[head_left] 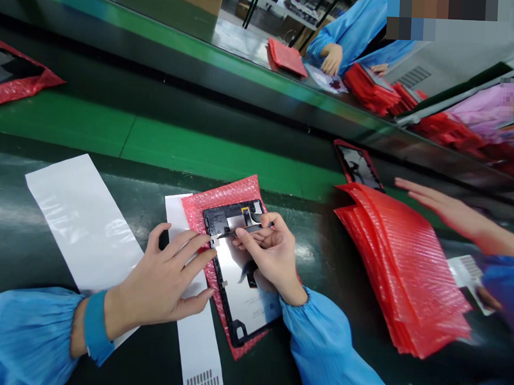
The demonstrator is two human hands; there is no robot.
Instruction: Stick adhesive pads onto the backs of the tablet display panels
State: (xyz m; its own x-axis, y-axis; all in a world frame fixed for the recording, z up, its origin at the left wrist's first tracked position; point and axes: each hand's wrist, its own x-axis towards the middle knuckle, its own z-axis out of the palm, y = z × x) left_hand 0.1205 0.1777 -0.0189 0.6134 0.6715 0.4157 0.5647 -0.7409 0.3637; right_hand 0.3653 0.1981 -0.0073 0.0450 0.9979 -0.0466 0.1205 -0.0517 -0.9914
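Note:
A flat tablet-like screen assembly (pixel 246 288) with a black frame and silvery back lies on a red bubble-wrap bag (pixel 227 194). My right hand (pixel 274 250) is closed around dark tweezers (pixel 227 234), whose tip reaches the frame's left edge. A small pale tab (pixel 215 241) sits at that tip. My left hand (pixel 163 279) has its fingers spread, with fingertips at the same edge beside the tab. Under the bag and my left fingers runs a white strip sheet (pixel 201 349) with rows of small grey rectangles at its near end.
A white sheet (pixel 85 225) lies at left. Stacked red bubble bags (pixel 407 267) lie at right, near a co-worker's hand (pixel 452 215). Wrapped screens rest on the green belt (pixel 165 143) at far left (pixel 19 74) and right (pixel 360 166). Another person's hand (pixel 332 59) is across the line.

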